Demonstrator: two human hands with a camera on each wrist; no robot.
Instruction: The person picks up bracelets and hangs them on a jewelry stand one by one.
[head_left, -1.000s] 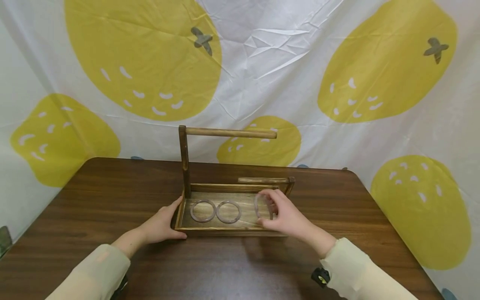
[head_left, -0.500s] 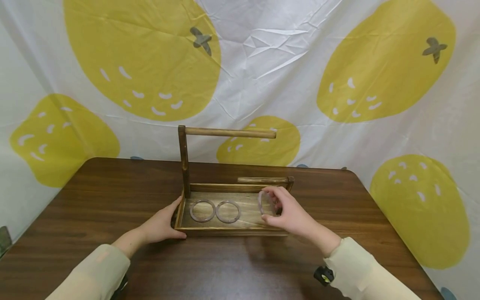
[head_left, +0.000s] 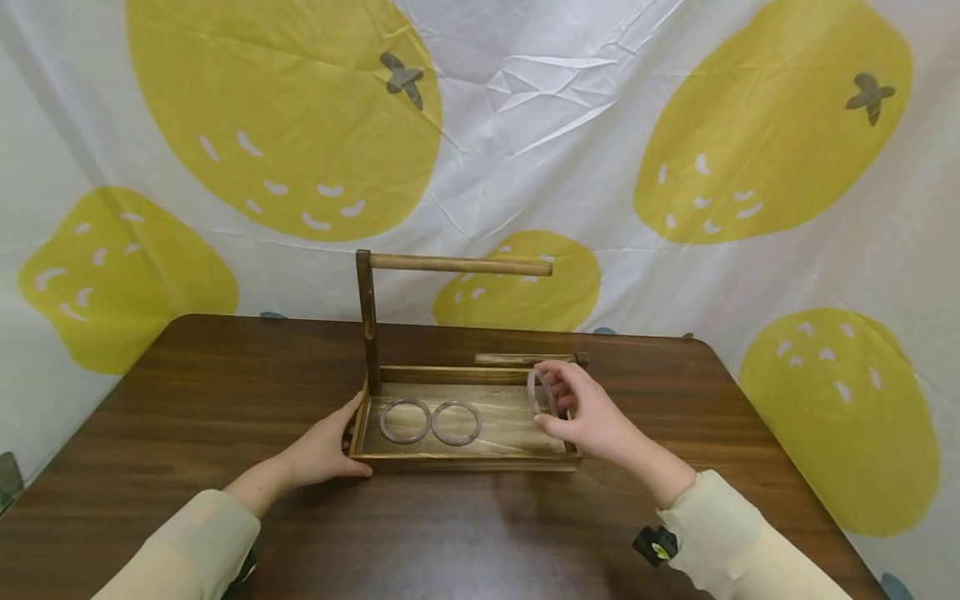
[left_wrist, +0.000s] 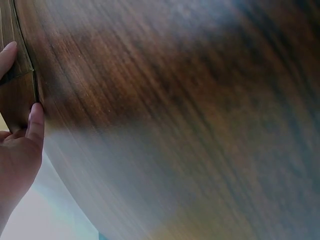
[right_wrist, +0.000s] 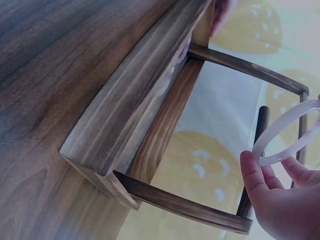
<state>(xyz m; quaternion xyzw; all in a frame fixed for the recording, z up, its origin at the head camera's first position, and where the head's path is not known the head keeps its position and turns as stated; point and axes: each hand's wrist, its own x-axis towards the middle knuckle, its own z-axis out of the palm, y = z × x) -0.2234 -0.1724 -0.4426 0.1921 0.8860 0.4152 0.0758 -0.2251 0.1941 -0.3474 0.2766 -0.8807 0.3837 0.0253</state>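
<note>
A brown wooden bangle stand (head_left: 465, 463) has a shallow tray, a tall arm (head_left: 461, 265) from its left end and a shorter, lower arm (head_left: 510, 360) from its right. My left hand (head_left: 322, 446) grips the tray's left end, thumb at the front corner, fingers along the side. Between thumb and fingers, my right hand (head_left: 592, 417) pinches a pale translucent bangle (right_wrist: 280, 125), tilted on edge above the tray's right end, near the low arm. Two similar bangles, one left (head_left: 383, 422) and one right of it (head_left: 457, 442), lie flat and side by side in the tray.
The stand rests on a dark wood-grain table (head_left: 420, 542) with rounded far corners. Behind it hangs a white cloth (head_left: 525, 167) printed with yellow lemons. A black strap device (head_left: 656, 546) sits at the right sleeve.
My right hand has moved right and slightly up, away from the tray floor, carrying the bangle. The left hand and the two lying bangles keep their places.
</note>
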